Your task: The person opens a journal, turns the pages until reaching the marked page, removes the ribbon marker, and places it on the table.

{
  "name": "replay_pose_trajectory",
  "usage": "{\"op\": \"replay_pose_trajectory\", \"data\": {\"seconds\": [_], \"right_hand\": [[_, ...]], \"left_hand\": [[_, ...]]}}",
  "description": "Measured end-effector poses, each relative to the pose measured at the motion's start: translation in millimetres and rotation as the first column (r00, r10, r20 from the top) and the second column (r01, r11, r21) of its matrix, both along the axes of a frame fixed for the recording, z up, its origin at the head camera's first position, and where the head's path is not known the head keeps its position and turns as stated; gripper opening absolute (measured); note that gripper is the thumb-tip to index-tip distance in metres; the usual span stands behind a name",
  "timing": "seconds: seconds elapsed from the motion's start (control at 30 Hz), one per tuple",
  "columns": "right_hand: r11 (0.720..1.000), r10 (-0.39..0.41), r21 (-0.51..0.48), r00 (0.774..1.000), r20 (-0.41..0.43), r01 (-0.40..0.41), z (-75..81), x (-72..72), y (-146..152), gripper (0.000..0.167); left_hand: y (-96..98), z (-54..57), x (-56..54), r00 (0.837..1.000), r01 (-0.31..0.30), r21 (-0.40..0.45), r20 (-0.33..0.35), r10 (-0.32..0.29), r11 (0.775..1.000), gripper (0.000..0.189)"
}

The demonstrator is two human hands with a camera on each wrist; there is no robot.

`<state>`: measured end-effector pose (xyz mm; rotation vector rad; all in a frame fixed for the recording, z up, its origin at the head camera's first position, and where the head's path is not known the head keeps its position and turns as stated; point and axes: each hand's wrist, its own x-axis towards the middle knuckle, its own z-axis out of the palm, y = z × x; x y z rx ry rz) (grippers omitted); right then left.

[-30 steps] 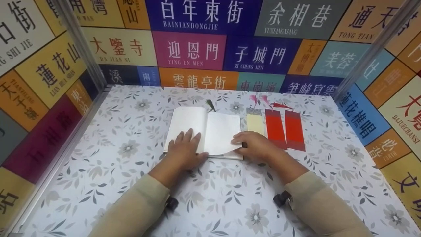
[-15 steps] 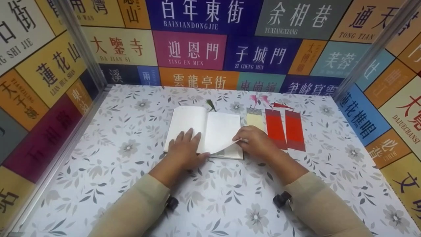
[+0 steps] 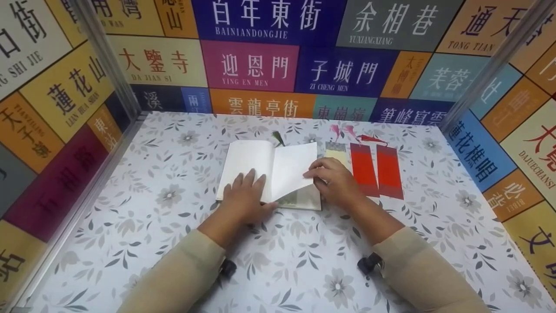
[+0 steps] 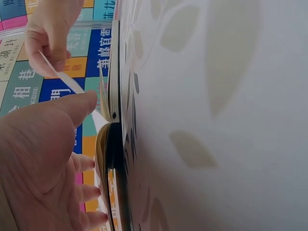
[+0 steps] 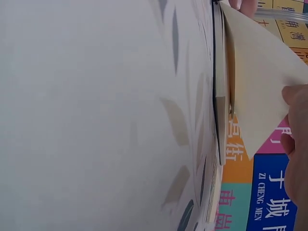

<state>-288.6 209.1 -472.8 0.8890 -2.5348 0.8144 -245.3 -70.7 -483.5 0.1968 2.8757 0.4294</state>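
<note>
An open book (image 3: 245, 156) with blank white pages lies on the table. My left hand (image 3: 243, 196) rests on its left page with the fingers spread, the thumb near the lower end of the fold. My right hand (image 3: 338, 184) pinches the outer edge of the right-hand page (image 3: 293, 167), which is lifted and bent upward. Below that page a grey-green patch (image 3: 293, 199) shows on the surface underneath. In the right wrist view the raised page (image 5: 262, 72) stands well away from the page block. A green tassel (image 3: 278, 138) sticks out at the book's top.
Right of the book lie two red bookmarks (image 3: 364, 167) and a pale yellow one (image 3: 335, 152), partly behind my right hand. Pink tassels (image 3: 341, 131) and a red tassel (image 3: 371, 139) lie above them. Printed wall panels (image 3: 252, 65) enclose the floral-patterned table (image 3: 173, 243).
My right hand has taken hold of the right page's lower outer corner and lifted it up and away, uncovering more of the grey-green patch. The left hand stays in place.
</note>
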Motion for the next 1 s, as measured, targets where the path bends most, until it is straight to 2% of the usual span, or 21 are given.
{"op": "replay_pose_trajectory", "data": {"seconds": [0.23,0.43,0.57,0.7,0.8,0.9,1.0], "right_hand": [[0.999,-0.002,-0.037,0.999,-0.045,0.000,4.4,1.1,-11,0.023],[0.999,-0.006,-0.044,0.998,-0.057,0.004,6.0,-0.2,-14,0.023],[0.999,-0.051,-0.017,0.998,0.035,0.051,7.6,-0.7,-12,0.037],[0.994,-0.083,0.081,0.985,0.149,0.072,9.1,-2.5,-9,0.059],[0.984,-0.096,0.165,0.972,0.215,0.061,8.7,-4.7,-9,0.067],[0.971,-0.129,0.232,0.953,0.273,0.065,7.1,-6.1,-10,0.071],[0.955,-0.153,0.289,0.937,0.315,0.059,4.6,-8.3,-12,0.075]], "left_hand": [[4.7,-1.7,-1.8,0.999,-0.029,0.018,-0.021,0.029,0.999,0.100],[5.2,-2.8,-3.3,0.996,-0.036,0.022,-0.075,0.038,0.999,0.097],[4.1,-1.0,-2.9,0.993,-0.062,0.058,-0.101,0.068,0.996,0.101],[3.6,1.9,-3.1,0.987,-0.085,0.094,-0.127,0.097,0.992,0.105],[3.1,3.4,-4.0,0.980,-0.107,0.123,-0.157,0.125,0.987,0.106],[2.5,5.1,-5.6,0.963,-0.133,0.163,-0.214,0.166,0.978,0.108],[1.4,7.0,-6.8,0.936,-0.147,0.166,-0.295,0.192,0.975,0.113]]}}
